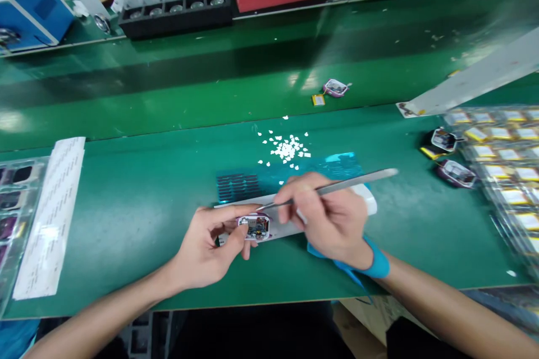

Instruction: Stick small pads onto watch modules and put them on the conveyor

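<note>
My left hand point(213, 249) grips a small rounded-square watch-like case point(257, 228) with a white rim, its open face up and a circuit board showing. The thumb lies over its left edge. My right hand point(322, 213) is closed around silver tweezers point(357, 180), whose thin tip reaches the case's upper edge near my left forefinger. Whether the tip grips anything is too small to tell. A blue strap point(379, 261) circles my right wrist. Under both hands lies a white strip point(286, 227). Just beyond are a blue film sheet point(295, 171) with dark strips point(238, 186) and scattered white bits point(288, 148).
Two open cases point(457, 173) lie at right beside a clear tray of yellow-edged battery packs point(516, 174). Another case point(336, 87) with a battery point(319, 100) is farther back. At left are a printed paper strip point(53, 213) and a parts tray point(25, 190). A pale post point(471, 76) slants at right.
</note>
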Demonstrator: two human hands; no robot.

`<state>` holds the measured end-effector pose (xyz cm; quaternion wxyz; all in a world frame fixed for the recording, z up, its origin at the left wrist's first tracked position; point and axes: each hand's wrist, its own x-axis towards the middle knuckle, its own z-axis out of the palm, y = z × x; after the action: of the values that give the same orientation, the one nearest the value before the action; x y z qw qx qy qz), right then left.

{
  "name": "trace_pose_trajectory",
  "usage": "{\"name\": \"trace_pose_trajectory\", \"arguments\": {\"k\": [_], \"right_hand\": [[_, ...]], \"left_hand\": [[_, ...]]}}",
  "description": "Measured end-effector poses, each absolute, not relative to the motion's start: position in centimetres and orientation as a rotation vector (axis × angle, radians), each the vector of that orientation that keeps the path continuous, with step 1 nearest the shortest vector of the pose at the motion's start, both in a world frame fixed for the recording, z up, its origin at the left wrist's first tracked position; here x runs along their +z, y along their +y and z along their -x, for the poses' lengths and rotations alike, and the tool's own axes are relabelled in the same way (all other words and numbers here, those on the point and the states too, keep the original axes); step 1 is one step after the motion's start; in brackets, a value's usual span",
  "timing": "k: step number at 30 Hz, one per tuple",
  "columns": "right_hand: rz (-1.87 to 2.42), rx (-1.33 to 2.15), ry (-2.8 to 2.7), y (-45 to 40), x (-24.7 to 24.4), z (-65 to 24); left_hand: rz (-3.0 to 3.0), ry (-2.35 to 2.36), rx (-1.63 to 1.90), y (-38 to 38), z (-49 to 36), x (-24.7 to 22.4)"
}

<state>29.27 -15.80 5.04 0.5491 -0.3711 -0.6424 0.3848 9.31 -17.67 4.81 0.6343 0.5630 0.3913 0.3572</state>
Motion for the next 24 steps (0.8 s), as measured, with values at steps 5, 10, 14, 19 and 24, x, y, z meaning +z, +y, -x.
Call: {"name": "trace_pose_trajectory", "arguments": {"k": [5, 10, 14, 19, 24], "right_hand": [[1.102, 0.604, -1.609, -13.6, 5.4, -31.8], [1.241, 0.711, -1.888, -12.6, 5.0, -31.8], [1.245, 0.812, -1.915, -12.6, 4.2, -31.0], [1.231, 0.885, -1.929, -12.0, 3.2, -31.1], [1.081, 0.684, -2.003, -11.9, 2.2, -31.6]], "left_hand": [[-1.59, 1.046, 0.835, -16.8, -8.7, 5.4], [-2.148, 1.017, 0.92, -16.3, -8.5, 4.2], [-2.442, 0.965, 0.829, -15.9, -8.6, 3.0], [-2.509, 0.991, 0.592, -15.7, -8.7, 2.6], [-2.491, 1.002, 0.551, -15.6, -8.9, 2.8]]}}
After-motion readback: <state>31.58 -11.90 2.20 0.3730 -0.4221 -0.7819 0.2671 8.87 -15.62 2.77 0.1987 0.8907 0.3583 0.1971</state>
